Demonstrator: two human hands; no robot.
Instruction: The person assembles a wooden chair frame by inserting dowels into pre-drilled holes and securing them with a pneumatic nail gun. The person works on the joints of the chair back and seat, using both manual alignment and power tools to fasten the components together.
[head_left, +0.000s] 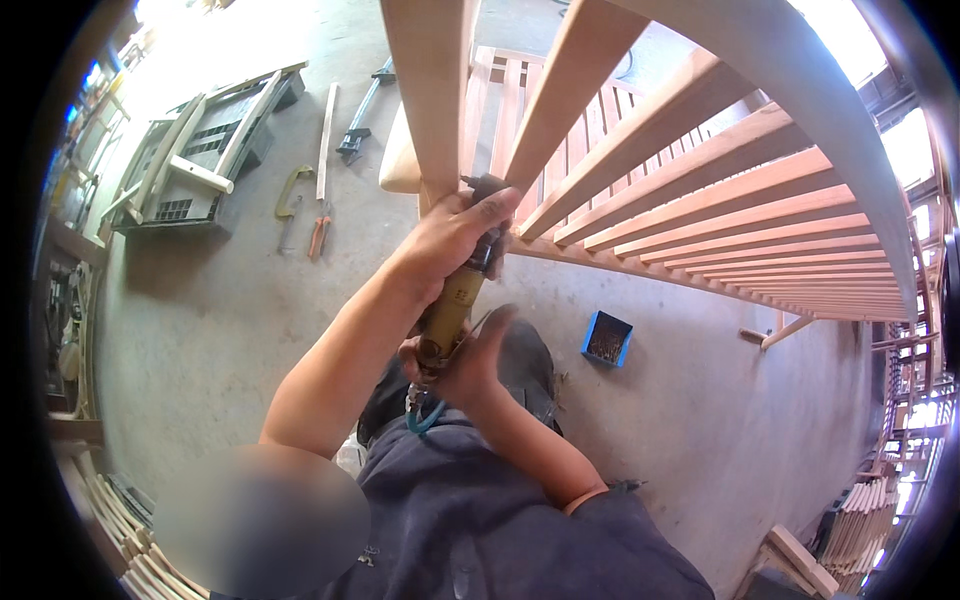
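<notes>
An air tool (455,303) with an olive-yellow barrel and a dark angled head slants up in front of my body, a teal hose (425,418) at its rear end. My left hand (455,235) is wrapped round its front part, just behind the head. Lower down, my right hand (472,368) grips the rear of the barrel, its thumb raised and some fingers hidden. The dark head meets the lower end of a slat on the large slatted wooden bench (640,262), which leans over me. Its exact contact with the wood is hidden by my left hand.
On the concrete floor to the right stands a blue box (589,338) of small dark pieces. Farther left lie a bar clamp (362,115), a wooden strip (326,140), orange-handled pliers (319,237) and a yellowish C-shaped clamp (287,195). A dark crate (205,215) carries a wooden frame.
</notes>
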